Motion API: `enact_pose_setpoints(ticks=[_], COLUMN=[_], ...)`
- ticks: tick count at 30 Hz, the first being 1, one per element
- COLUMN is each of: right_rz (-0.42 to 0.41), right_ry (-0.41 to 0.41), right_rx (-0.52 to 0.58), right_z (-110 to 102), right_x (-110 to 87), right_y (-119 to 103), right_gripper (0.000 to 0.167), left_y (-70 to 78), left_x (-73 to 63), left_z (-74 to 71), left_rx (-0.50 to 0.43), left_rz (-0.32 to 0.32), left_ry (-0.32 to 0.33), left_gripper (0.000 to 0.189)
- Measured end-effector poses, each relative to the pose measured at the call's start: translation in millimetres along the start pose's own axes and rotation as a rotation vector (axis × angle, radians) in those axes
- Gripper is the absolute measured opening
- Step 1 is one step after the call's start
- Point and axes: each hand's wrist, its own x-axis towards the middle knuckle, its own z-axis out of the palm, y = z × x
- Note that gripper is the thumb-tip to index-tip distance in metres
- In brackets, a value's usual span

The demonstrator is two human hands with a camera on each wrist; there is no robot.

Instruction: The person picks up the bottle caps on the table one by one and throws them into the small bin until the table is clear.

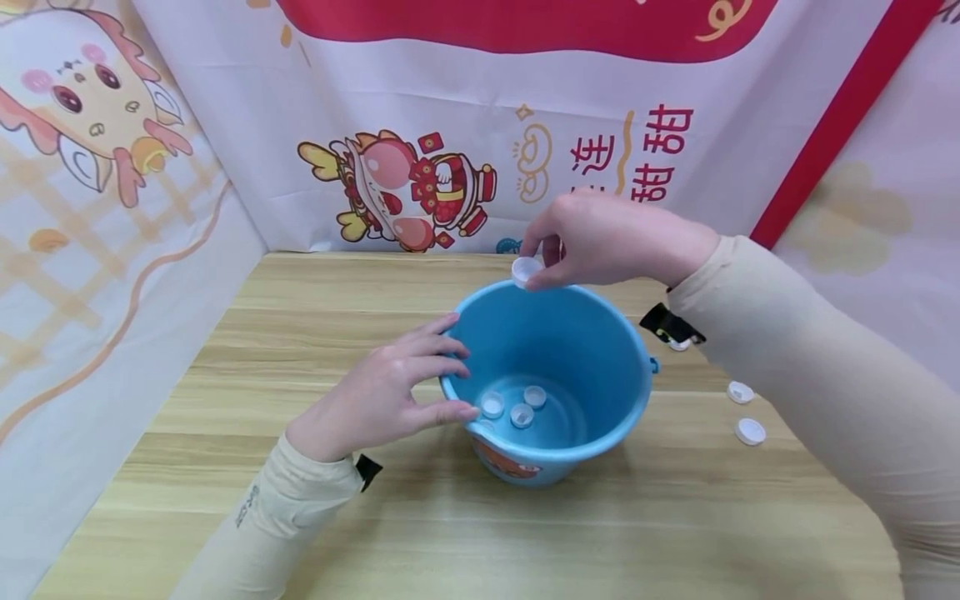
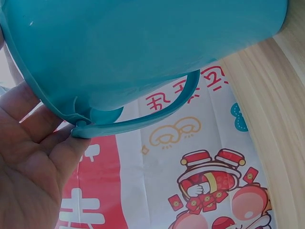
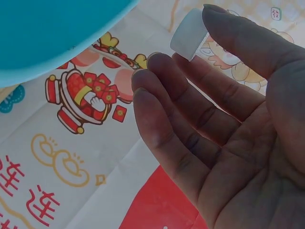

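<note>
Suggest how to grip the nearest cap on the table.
Likely best: pinch the cap by opposite sides of its rim, from above and the near side. It is round, low and flat on the table; another cap lies just beyond.

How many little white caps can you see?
7: one white cap in the right grip, three inside the blue bucket, and three on the table to its right, one partly covered by the black strap. More may hide behind the right sleeve.

A pale wood-grain table (image 1: 240, 375) meets a white far backdrop (image 1: 465, 92) with red lettering (image 1: 663, 129) and 1 cartoon figure (image 1: 390, 183) (printed sideways); the left backdrop (image 1: 180, 242) carries a cartoon animal (image 1: 93, 96) and orange checks (image 1: 56, 287).
</note>
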Motion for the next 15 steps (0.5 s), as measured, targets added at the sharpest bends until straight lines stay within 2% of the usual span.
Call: enact_pose_setpoints(ticks=[9,15], right_rz=[-0.004,0.010], right_ry=[-0.047,-0.043], right_rx=[-0.012,-0.013], right_z=[3.2,0.2], right_x=[2.9,2.1], right_y=[1.6,3.2], right_gripper=[0.048,0.046], left_y=[0.7,1.0], left_x=[0.4,0.3], left_z=[0.0,-0.6], left_rx=[0.002,0.011], left_rz=[-0.014,-0.018], left_ry=[-0.006,-0.009], left_gripper=[0.053,0.054])
